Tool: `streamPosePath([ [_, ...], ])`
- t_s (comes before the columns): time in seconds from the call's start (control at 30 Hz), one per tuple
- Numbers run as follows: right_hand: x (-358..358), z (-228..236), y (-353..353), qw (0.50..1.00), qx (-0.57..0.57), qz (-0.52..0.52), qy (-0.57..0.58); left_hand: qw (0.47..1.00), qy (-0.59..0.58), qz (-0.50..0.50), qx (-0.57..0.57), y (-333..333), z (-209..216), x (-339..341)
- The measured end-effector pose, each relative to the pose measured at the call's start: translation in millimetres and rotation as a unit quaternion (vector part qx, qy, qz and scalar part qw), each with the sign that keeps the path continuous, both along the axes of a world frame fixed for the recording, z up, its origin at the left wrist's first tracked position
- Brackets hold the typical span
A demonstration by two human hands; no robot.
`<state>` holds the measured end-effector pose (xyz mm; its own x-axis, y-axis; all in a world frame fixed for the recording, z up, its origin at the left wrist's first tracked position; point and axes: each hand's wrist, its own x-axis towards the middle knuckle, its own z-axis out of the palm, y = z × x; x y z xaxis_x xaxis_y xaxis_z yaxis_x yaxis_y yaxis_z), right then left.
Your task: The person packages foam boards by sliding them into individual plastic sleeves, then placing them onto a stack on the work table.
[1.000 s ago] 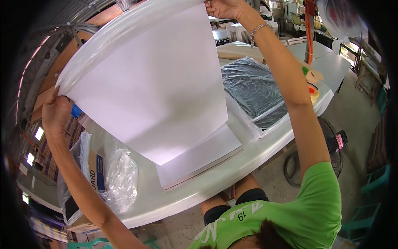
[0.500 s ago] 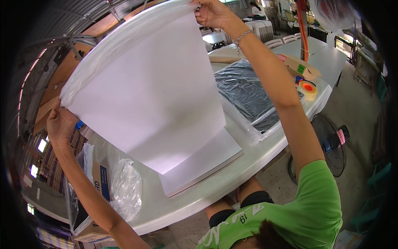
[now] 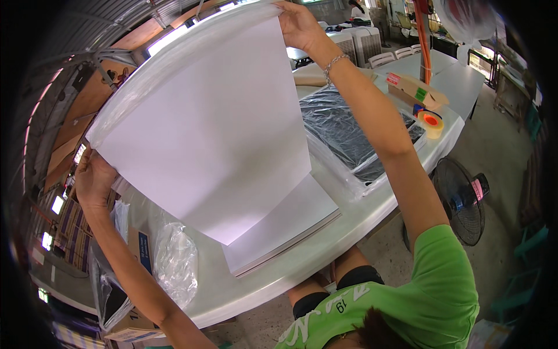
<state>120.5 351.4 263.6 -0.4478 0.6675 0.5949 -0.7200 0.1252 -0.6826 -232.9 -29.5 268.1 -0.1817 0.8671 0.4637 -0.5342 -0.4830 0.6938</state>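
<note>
Head view: left hand (image 3: 93, 177) clamped on the lower left corner of a large white sheet (image 3: 215, 134), right hand (image 3: 299, 26) pinching its upper right corner, arms spread wide, hands well apart. Sheet lifted and tilted above the desk (image 3: 325, 244), its lower tip hanging just over a stack of white sheets (image 3: 290, 224) lying flat near the front edge. To the right of the stack, a dark panel wrapped in clear plastic (image 3: 349, 134). Farther right, a roll of tape (image 3: 431, 123) beside a small cardboard box (image 3: 415, 88). At the left end, a crumpled clear plastic bag (image 3: 174, 262) touching a carton (image 3: 138, 250). On the floor beyond the desk's right end, a black fan (image 3: 462, 200).
</note>
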Motion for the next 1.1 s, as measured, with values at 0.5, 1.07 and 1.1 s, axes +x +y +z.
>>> streamPosePath([
  [0.5, -1.3, -5.5, -0.7, 0.996, -0.028, 0.084, 0.033, 0.614, 0.263, 0.680, 0.303, 16.6, -2.4, 109.8],
  [1.07, -17.8, -15.6, 20.5, 0.984, -0.044, 0.172, 0.018, 0.514, 0.401, 0.732, 0.196, 67.3, -54.4, 102.7],
  [1.1, -15.4, -18.4, 24.1, 0.978, -0.034, 0.204, 0.020, 0.532, 0.386, 0.729, 0.192, 66.9, -54.2, 98.5],
])
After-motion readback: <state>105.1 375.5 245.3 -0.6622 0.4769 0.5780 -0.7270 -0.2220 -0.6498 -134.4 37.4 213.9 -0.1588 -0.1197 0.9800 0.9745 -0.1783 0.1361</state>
